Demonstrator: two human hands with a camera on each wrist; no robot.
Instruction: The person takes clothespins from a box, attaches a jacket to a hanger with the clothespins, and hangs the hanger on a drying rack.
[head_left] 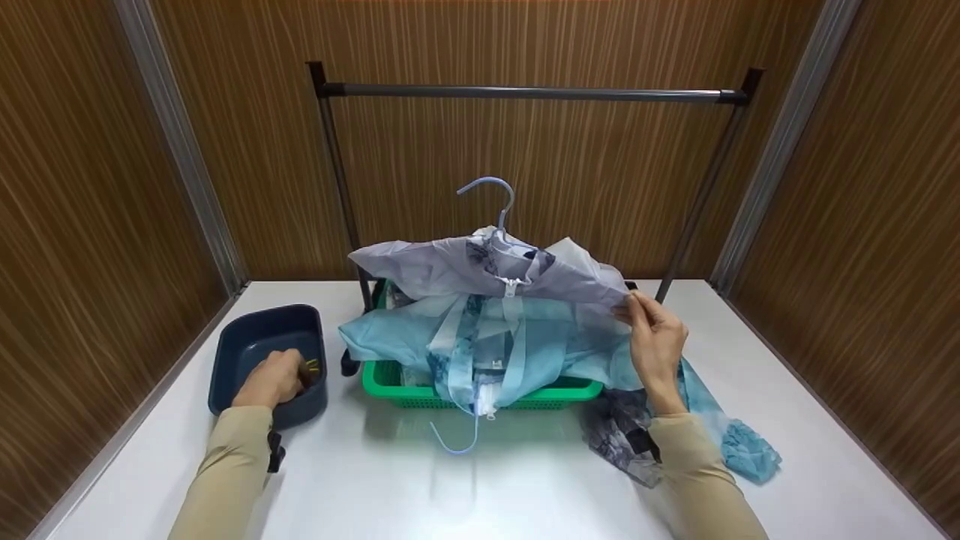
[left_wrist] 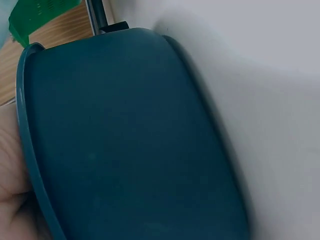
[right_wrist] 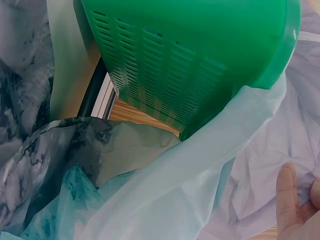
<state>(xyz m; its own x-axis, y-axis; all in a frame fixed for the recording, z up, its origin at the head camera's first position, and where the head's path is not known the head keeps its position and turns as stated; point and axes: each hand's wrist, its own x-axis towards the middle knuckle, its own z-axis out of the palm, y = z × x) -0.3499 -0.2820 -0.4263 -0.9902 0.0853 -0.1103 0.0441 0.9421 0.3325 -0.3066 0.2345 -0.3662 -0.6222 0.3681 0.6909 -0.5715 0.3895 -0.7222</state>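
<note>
A pale lavender zip jacket (head_left: 435,266) hangs over a blue wire hanger (head_left: 504,202), its hook pointing up. My right hand (head_left: 656,341) pinches the jacket's shoulder at the right end. Below it, a light blue zip jacket (head_left: 540,337) lies across the green basket (head_left: 480,403), with another hanger hook (head_left: 457,451) pointing toward me. My left hand (head_left: 274,379) reaches down inside a dark blue basin (head_left: 232,352). Small yellow pieces (head_left: 312,367) show beside its fingers; the fingertips are hidden, so whether they grip anything is unclear.
A dark metal garment rack (head_left: 525,93) stands behind the basket. Sleeves trail onto the white table (head_left: 360,480) at the right, one ending in a light blue gathered cuff (head_left: 750,452), another in grey patterned cloth (head_left: 622,435). Wood-grain walls (head_left: 82,262) enclose the table.
</note>
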